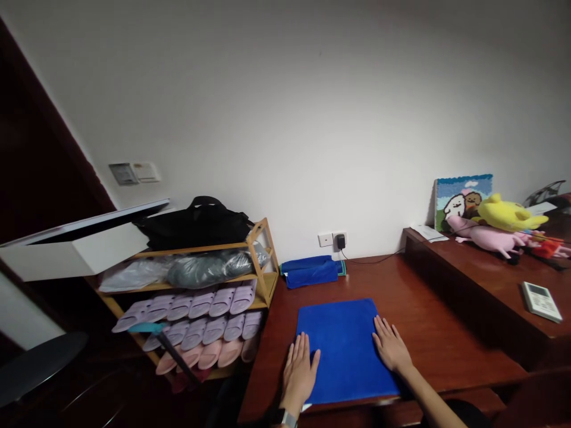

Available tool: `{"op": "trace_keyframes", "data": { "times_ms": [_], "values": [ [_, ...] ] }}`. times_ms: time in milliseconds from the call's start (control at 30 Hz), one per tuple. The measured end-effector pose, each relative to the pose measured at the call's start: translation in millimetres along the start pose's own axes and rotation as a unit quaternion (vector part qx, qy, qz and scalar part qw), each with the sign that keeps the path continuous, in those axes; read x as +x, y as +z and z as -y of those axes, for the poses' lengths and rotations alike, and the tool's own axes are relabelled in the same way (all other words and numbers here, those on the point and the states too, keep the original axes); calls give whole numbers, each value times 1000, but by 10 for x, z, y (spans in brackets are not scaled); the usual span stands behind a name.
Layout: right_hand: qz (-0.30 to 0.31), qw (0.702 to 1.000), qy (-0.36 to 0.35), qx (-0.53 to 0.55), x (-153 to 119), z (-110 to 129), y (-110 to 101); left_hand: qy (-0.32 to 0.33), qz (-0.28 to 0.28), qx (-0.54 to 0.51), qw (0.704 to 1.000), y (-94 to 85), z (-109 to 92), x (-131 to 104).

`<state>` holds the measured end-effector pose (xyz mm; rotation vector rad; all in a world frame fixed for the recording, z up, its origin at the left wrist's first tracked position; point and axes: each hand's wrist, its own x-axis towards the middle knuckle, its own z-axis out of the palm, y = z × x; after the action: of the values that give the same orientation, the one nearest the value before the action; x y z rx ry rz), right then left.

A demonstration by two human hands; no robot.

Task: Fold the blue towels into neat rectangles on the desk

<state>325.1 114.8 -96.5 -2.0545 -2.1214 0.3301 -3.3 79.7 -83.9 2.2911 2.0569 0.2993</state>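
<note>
A blue cloth (343, 351) is spread flat and roughly square on the reddish-brown wooden desk (428, 333). My left hand (300, 371) rests on its left edge, fingers stretched forward and the thumb apart. On the right edge lies my right hand (391, 346), palm down with the fingers extended. Neither hand grips anything. Behind the cloth, against the wall, lie folded blue cloths (311, 273), with a green-edged one among them. A small white tag shows at the near left corner of the spread cloth.
To the left stands a wooden shoe rack (263, 285) with purple and pink slippers and a black bag (198, 224) on top. A black plug (341, 241) sits in the wall outlet. On the raised right ledge are plush toys (508, 214), a picture (461, 199) and a white calculator-like device (541, 301).
</note>
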Motion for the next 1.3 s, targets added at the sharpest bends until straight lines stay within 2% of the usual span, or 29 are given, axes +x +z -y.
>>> {"op": "trace_keyframes", "data": {
  "times_ms": [100, 200, 267, 333, 367, 400, 467, 533, 700, 800, 900, 1100, 1300],
  "values": [
    [-8, 1000, -3, 6, 5, -42, 72, 61, -7, -22, 998, -5, -410, 191],
    [-9, 1000, -9, 2, 8, -69, 84, 163, 15, -59, 985, 105, -1026, 408],
    [-4, 1000, -16, -4, 10, -79, 73, 200, 38, -86, 975, 220, -1381, 515],
    [2, 1000, -22, -10, 9, -79, 58, 207, 57, -101, 972, 326, -1572, 576],
    [4, 1000, -22, -11, 7, -75, 51, 204, 60, -103, 972, 365, -1589, 592],
    [6, 1000, -19, -12, 4, -69, 45, 200, 58, -102, 973, 392, -1553, 599],
    [6, 1000, -9, -9, -3, -53, 35, 182, 45, -90, 978, 399, -1340, 599],
    [4, 1000, -1, -7, -10, -38, 27, 145, 34, -68, 986, 346, -988, 587],
    [5, 1000, 2, -6, -15, -31, 25, 34, 34, -23, 999, 129, 39, 536],
    [4, 1000, 2, -8, -10, -48, 54, 13, 18, -17, 1000, 96, 440, 493],
    [3, 1000, 6, -16, 20, -68, 89, 14, 6, -24, 1000, 131, 574, 463],
    [-4, 1000, 21, -5, 287, -18, -23, 14, 6, -34, 999, 111, 528, 452],
    [27, 999, 16, 4, 683, 58, -160, 10, 14, -41, 999, 34, 508, 429]
  ]
}}
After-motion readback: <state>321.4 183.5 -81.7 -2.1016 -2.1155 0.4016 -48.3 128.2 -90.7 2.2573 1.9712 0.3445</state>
